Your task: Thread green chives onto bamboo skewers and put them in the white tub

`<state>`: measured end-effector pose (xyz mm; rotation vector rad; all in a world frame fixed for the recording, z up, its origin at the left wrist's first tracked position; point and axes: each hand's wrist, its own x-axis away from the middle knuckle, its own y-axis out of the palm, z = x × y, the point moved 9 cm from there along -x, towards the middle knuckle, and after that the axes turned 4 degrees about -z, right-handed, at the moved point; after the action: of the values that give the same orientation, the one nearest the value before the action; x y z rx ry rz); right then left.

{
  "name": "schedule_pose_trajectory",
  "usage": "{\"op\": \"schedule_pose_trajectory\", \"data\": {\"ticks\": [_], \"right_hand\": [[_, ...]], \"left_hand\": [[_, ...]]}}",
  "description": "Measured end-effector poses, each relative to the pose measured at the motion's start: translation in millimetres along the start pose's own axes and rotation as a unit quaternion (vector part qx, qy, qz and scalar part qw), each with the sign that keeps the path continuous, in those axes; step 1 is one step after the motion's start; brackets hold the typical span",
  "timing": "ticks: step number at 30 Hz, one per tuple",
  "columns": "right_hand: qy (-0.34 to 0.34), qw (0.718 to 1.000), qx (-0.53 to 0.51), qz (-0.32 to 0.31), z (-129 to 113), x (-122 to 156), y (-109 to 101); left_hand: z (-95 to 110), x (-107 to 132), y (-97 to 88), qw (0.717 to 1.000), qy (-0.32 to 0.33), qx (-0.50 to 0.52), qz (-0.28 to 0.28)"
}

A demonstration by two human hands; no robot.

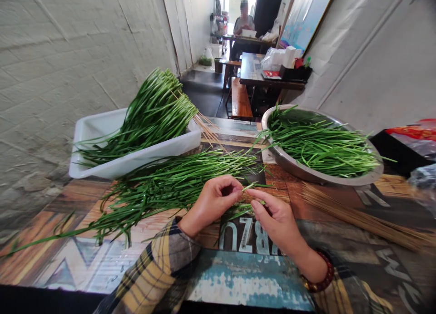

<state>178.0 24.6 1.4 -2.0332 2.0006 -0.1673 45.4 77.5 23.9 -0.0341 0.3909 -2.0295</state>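
My left hand (216, 200) pinches the pale end of a few garlic chives (250, 186) between thumb and forefinger. Close on its right, my right hand (277, 218) has its forefinger at that same end, with a bit of green showing between its curled fingers and thumb. Whether it also grips a skewer is hidden. Under and beyond my hands, a loose pile of garlic chives (163, 182) spreads over the table, stalk ends to the right. Behind it, a white plastic tub (150, 157) bears chives threaded in rows on bamboo skewers (207, 128), whose bare ends stick out over its right rim.
A steel basin (282, 159) of loose chives stands at the right, with a bundle of bare bamboo skewers (361, 214) before it on the patterned table (245, 277). Plastic-wrapped things (418, 141) lie far right. Beyond are another table (252, 69), a bench (241, 98) and a seated person (244, 23).
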Motion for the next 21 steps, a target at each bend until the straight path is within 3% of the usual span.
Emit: {"op": "schedule_pose_trajectory", "data": {"ticks": [11,21], "right_hand": [[0.041,0.999,-0.005,-0.02,15,1,4],[0.041,0.998,-0.029,-0.027,11,3,5]], "left_hand": [[12,1,0.6,0.996,0.064,-0.067,0.003],[14,3,4.8,0.991,0.092,-0.1,-0.01]]}}
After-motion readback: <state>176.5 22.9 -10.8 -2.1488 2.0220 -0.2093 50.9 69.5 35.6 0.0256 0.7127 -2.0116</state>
